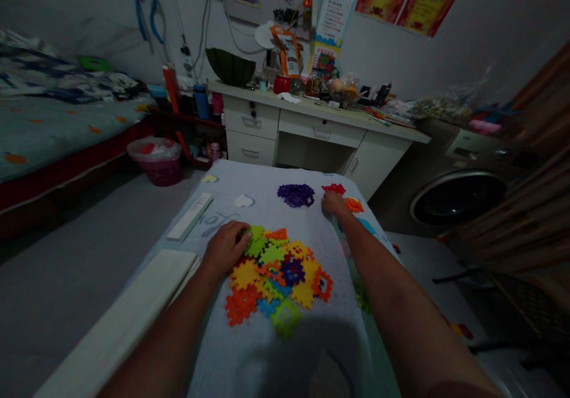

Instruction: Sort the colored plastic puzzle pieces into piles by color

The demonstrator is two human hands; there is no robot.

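A mixed heap of colourful plastic puzzle pieces (278, 282) lies in the middle of a table under a pale blue cloth (267, 356). My left hand (225, 247) rests on the heap's left edge, fingers curled on a green piece (256, 239). Farther away, my right hand (333, 202) reaches to the table's far right, fingers closed down at a small pile of red pieces (333, 189). A pile of purple pieces (296, 195) lies just left of that hand, and an orange pile (355, 205) sits just right of it.
A white remote-like bar (190, 215) and white boards (133, 312) lie along the table's left side. Beyond stand a cluttered white desk (312, 125), a washing machine (458, 196) at the right, a bed (53, 130) at the left and a pink bin (157, 160).
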